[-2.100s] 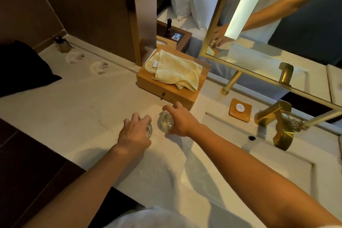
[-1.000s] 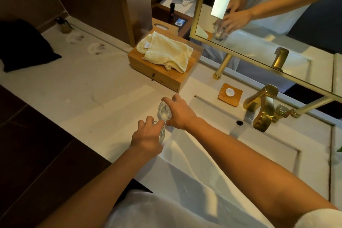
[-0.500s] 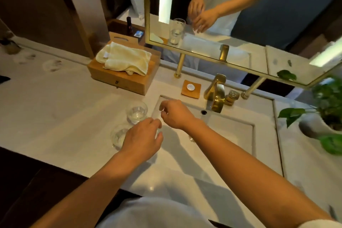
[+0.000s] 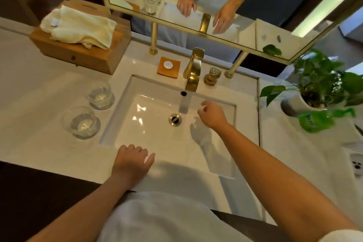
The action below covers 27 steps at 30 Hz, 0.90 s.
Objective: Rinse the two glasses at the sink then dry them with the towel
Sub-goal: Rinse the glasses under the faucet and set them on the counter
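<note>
The sink basin [image 4: 149, 129] lay open at frame centre; a gold faucet [image 4: 193, 70] overhung its upper edge, while two glasses [image 4: 81, 122] flanked its left rim and a plant [image 4: 318, 84] crowded the right.

You see the plant [image 4: 322, 84] blurred at the right, the mirror [image 4: 275, 6] cut off by the top edge, and the towel [image 4: 78, 27] hiding much of the top of the wooden box [image 4: 86, 59].

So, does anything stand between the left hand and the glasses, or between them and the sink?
Nothing visible does. The left hand is at the sink's front edge; the near glass and far glass stand on open counter beside its left rim.
</note>
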{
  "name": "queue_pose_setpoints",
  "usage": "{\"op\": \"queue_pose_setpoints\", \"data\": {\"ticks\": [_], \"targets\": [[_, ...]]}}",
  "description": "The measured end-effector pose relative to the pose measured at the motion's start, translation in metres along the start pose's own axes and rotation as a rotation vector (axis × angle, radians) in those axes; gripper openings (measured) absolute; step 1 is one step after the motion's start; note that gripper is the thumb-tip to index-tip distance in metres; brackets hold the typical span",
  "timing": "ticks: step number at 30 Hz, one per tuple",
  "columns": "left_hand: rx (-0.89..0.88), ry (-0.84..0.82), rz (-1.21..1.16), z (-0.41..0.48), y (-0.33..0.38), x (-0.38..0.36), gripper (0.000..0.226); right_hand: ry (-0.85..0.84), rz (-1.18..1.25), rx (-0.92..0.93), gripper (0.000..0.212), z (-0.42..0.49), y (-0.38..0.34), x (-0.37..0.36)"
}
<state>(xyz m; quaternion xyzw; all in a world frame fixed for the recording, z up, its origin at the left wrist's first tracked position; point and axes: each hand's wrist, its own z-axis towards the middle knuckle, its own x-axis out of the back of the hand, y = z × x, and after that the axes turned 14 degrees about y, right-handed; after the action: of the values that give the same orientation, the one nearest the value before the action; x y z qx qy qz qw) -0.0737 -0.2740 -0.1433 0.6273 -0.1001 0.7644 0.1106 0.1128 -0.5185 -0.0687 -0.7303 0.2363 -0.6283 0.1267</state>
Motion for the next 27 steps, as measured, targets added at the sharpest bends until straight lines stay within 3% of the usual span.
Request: {"op": "queue_pose_setpoints", "data": {"ticks": [4,9,11,17,23,27], "targets": [[0.154,-0.034,-0.044,0.005,0.005,0.003,0.016,0.169,0.096,0.004,0.048,0.039,-0.004,0.013],[0.216,-0.051,0.019,0.012,0.013,0.002,0.028,0.316,-0.018,0.101,0.052,0.086,-0.007,0.026],[0.26,-0.074,0.068,0.013,0.018,-0.001,0.028,0.289,-0.108,0.151,0.054,0.1,-0.007,0.028],[0.446,-0.179,0.053,0.025,0.027,0.0,0.047,0.129,-0.156,0.318,0.031,0.129,-0.003,0.029],[0.643,-0.309,0.084,0.038,0.033,-0.006,0.046,0.119,-0.122,0.256,0.04,0.145,-0.004,0.027],[0.707,-0.324,0.114,0.041,0.037,-0.011,0.06,0.126,0.037,0.191,0.027,0.155,-0.006,0.024]]}}
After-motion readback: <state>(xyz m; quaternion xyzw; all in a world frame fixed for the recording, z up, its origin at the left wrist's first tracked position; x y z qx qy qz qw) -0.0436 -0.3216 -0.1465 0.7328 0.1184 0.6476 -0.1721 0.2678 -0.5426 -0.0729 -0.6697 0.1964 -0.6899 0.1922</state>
